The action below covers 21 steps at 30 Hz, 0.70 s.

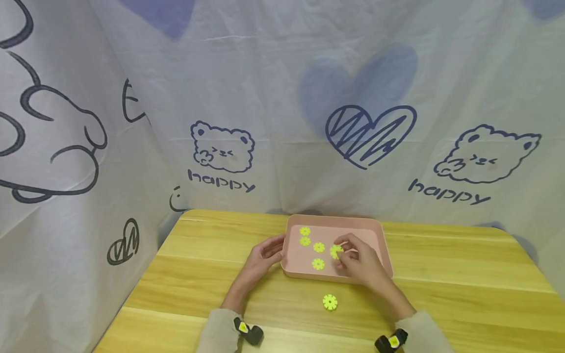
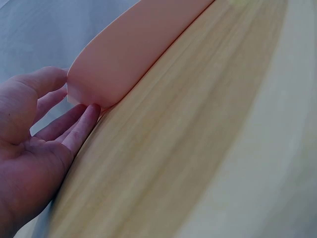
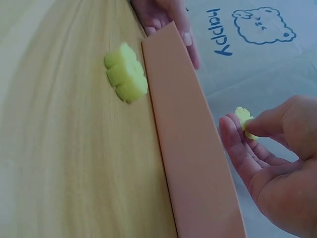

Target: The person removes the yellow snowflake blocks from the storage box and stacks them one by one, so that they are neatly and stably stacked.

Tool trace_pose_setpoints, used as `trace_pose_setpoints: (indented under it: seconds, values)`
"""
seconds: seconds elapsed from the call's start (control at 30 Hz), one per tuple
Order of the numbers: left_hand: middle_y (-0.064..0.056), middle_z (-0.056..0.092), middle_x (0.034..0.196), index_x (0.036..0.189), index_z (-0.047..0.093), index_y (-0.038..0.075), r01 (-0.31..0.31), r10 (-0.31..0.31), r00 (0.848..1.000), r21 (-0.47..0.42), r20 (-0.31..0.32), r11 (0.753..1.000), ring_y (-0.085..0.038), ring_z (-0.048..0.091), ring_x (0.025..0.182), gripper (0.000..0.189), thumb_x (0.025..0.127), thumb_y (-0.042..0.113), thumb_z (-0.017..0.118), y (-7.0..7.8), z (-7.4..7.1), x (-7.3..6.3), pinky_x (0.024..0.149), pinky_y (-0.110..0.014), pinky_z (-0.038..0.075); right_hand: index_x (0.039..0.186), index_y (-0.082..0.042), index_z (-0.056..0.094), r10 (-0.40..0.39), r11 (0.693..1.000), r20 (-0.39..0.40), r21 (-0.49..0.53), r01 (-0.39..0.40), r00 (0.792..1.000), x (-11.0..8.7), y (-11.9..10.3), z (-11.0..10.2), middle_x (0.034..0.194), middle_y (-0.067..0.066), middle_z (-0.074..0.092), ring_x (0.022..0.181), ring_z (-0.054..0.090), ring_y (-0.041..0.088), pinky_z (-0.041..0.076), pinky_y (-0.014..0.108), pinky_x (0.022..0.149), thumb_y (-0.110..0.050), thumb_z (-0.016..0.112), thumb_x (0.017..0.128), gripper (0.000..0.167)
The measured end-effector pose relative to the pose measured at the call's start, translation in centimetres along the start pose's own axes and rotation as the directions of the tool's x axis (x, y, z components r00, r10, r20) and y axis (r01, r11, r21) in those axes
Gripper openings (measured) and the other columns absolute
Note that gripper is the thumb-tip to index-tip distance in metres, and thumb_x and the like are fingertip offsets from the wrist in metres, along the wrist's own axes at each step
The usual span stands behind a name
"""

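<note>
A shallow pink tray (image 1: 295,268) lies on the table. My left hand (image 1: 260,259) is at its left end, and in the left wrist view the fingertips (image 2: 91,111) touch the outside of the tray corner, with no curl round it. Over the tray's right half, my right hand (image 1: 365,264) pinches a yellow-green snowflake building disc (image 1: 336,251) between thumb and fingers; the right wrist view shows this disc (image 3: 243,117) above the rim. Several like discs (image 1: 318,264) lie flat inside the tray. One more disc (image 1: 329,302) sits on the wood in front of it.
The wooden table (image 1: 212,235) stretches out on both sides of the tray. Behind and to the left hangs a pale cloth (image 1: 273,98) with hearts, bears and lettering. Each wrist wears a black camera band (image 1: 248,330).
</note>
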<state>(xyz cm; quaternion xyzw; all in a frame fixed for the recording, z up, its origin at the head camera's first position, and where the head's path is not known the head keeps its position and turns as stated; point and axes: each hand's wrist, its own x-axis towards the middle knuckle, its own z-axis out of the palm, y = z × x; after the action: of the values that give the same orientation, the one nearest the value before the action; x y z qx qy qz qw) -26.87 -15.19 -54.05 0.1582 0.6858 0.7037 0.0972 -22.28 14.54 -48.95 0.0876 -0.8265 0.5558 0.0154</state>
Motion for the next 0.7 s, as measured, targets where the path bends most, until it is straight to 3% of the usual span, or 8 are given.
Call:
trace_pose_setpoints:
  seconds: [0.37,0.7]
  values:
    - [-0.023,0.049,0.152,0.150,0.046,-0.005,-0.013,0.013,1.000,0.000,-0.005,1.000,-0.038,0.047,0.140,0.050,0.102,-0.001,0.060,0.1,0.1,0.1,0.108,-0.031,0.048,0.120,0.001,0.065,-0.091,0.993,0.013,0.078,0.089,0.996,-2.8,-0.7,-0.7,0.096,0.016,0.068,0.083,0.074,0.033,0.064,0.033,0.072,0.012,0.058,0.094,0.030]
    - [-0.025,0.047,0.153,0.150,0.045,-0.005,-0.017,0.017,1.000,-0.001,0.002,1.000,-0.039,0.046,0.141,0.050,0.102,-0.001,0.059,0.0,0.0,0.0,0.109,-0.031,0.047,0.122,0.004,0.064,-0.157,0.983,0.031,0.105,0.153,0.987,-5.4,0.0,-0.6,0.093,0.015,0.072,0.079,0.074,0.027,0.063,0.030,0.077,0.014,0.067,0.089,0.035]
